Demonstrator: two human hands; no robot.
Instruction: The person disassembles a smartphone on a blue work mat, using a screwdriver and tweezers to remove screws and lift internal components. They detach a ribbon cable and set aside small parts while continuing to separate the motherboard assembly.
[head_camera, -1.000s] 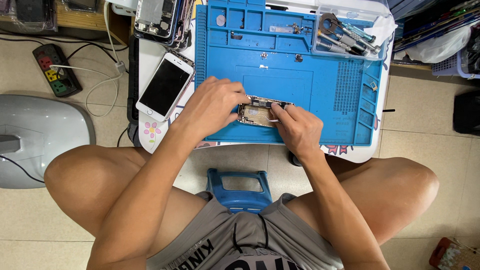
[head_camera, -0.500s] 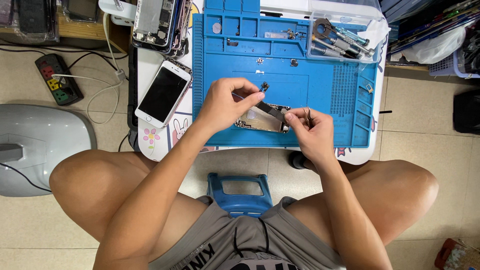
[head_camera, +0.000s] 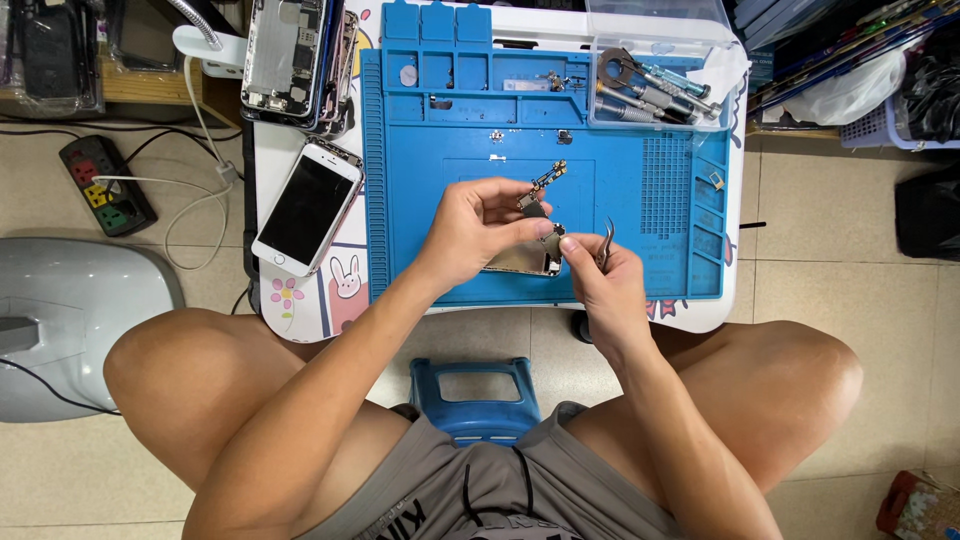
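Lifting a small gold-tipped flex cable part (head_camera: 541, 186) over the blue silicone mat (head_camera: 430, 150), I am pinching it with my left hand (head_camera: 478, 232); my right hand (head_camera: 604, 277) is gripping steel tweezers (head_camera: 606, 240), needing a fine, steady pull.

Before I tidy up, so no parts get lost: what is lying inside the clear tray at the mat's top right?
The clear tray holds several metal screwdrivers; a white sheet hides its right side.

Head camera, looking straight down, blue mat (head_camera: 640, 190) near
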